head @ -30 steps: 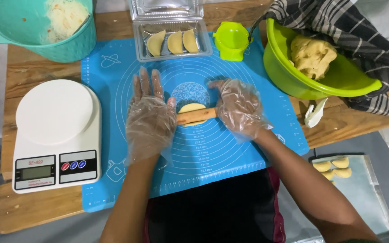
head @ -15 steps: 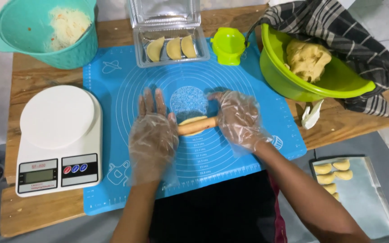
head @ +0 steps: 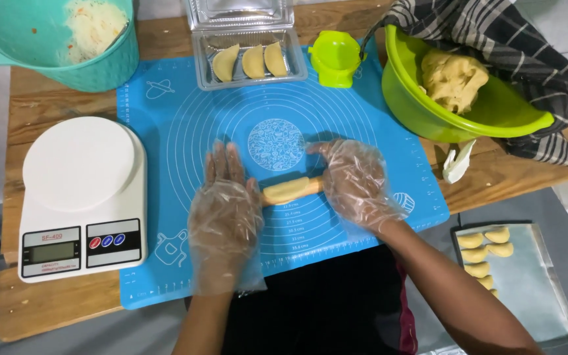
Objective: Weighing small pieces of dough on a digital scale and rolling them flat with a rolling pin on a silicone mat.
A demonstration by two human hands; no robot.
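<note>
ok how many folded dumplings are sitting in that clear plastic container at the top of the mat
3, side by side in the clear plastic container: left dumpling, middle dumpling, right dumpling. None looks hidden there.

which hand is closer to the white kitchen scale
Left. The left hand lies flat on the blue mat just right of the scale; the right hand is farther right, beyond the rolling pin.

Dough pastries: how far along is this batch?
Done: three folded pastries sit in the clear container, more on the tray. In hand: the left hand and right hand press a rolling pin over dough on the blue mat. Left: a dough lump in the green bowl.
</note>
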